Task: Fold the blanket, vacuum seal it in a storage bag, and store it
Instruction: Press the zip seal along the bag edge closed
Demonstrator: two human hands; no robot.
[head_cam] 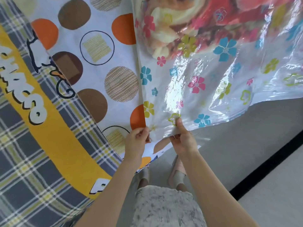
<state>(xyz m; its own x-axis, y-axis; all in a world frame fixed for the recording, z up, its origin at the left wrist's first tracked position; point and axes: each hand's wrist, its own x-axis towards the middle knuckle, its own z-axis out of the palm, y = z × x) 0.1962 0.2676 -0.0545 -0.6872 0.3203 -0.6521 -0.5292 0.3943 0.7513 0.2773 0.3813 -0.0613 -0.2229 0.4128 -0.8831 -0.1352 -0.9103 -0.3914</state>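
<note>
Evidently the storage bag [196, 89] is thin, slick film that should crumple and slide easily. It looks limp and light at its mouth, weighted farther in by the soft, bulky blanket [188, 22] inside. It lies on the dotted sheet [98, 46], its mouth overhanging the sheet's near edge. The seal strip there seems the best hold. The left hand [137, 140] and right hand [182, 138] sit close together, fingers [145, 134] curled, pinching that edge
</note>
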